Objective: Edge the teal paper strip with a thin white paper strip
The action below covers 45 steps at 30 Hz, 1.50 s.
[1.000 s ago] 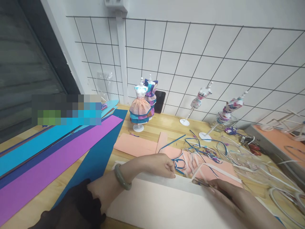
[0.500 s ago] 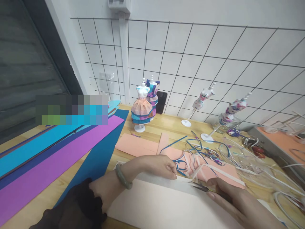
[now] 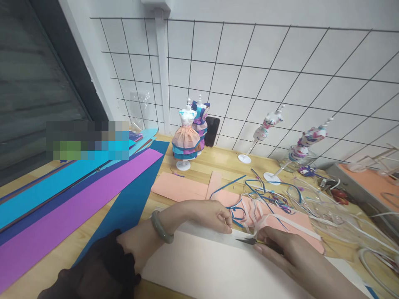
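Head view: at lower centre, the left hand (image 3: 215,218), fingers curled closed, rests on the upper margin of the pale sheet (image 3: 199,265); whether it pinches the sheet I cannot tell. To its right, the right hand (image 3: 283,249) grips scissors (image 3: 247,241), tips pointing left along that margin, near the left hand. Just above, a white strip (image 3: 294,224) loops over peach pieces (image 3: 179,187) and meets a tangle of blue strips (image 3: 262,186) at centre right. Left of the sheet, a teal sheet (image 3: 124,214) slants up beside a purple sheet (image 3: 134,168). Bare wood of the table (image 3: 222,161) lies between the peach pieces and the dress forms (image 3: 186,137). The right hand hides the scissors' handles; the frame's bottom cuts off the sheet and both forearms. A form partly covers the phone (image 3: 212,135), and pixelation masks the mid-left.
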Motion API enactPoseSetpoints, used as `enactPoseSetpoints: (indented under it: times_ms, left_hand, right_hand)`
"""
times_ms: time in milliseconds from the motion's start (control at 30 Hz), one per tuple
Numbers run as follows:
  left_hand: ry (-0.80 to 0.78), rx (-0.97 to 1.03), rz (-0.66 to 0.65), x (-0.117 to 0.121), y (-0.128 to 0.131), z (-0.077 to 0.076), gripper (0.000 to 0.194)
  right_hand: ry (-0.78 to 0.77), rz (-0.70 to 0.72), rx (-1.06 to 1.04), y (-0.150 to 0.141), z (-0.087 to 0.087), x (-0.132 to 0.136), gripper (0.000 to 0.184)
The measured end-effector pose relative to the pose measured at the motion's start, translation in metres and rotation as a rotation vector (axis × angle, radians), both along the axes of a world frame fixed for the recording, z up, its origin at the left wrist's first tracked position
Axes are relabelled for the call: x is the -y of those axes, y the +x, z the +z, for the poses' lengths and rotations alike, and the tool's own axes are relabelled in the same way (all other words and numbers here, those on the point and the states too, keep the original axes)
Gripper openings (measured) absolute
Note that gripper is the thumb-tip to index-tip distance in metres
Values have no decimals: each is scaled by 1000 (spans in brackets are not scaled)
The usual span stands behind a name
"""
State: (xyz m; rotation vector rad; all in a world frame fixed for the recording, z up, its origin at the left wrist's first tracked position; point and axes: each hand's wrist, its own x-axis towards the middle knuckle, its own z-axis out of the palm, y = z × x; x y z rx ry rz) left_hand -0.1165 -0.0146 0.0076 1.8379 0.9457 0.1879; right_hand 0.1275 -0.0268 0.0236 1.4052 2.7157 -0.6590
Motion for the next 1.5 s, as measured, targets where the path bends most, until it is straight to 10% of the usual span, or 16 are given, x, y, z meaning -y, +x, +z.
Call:
enactPoseSetpoints:
  times_ms: [1500]
  left_hand:
    - [15,-90,7,-4,-12,8,23]
  right_hand:
    - [11,-14,-257,-18,-16,3,41]
